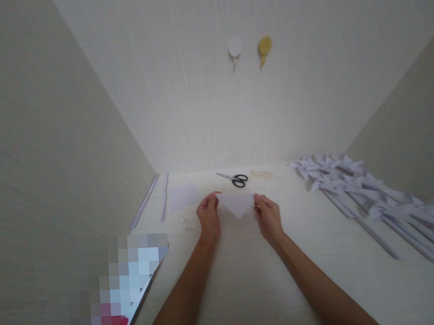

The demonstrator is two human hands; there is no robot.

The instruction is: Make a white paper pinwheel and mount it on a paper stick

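A white paper folded into a downward-pointing triangle (237,204) lies on the pale table (245,277). My left hand (208,215) pinches its left corner and my right hand (268,215) pinches its right corner. A flat square sheet of white paper (183,196) lies just left of my left hand. Black-handled scissors (234,178) rest behind the triangle, near the back wall.
Several white paper pinwheels on long paper sticks (371,198) are spread over the table's right side. Two rolled paper sticks (164,197) lie along the left edge. A white hook (235,49) and a yellow hook (265,47) hang on the back wall. A blurred object (125,283) sits at lower left.
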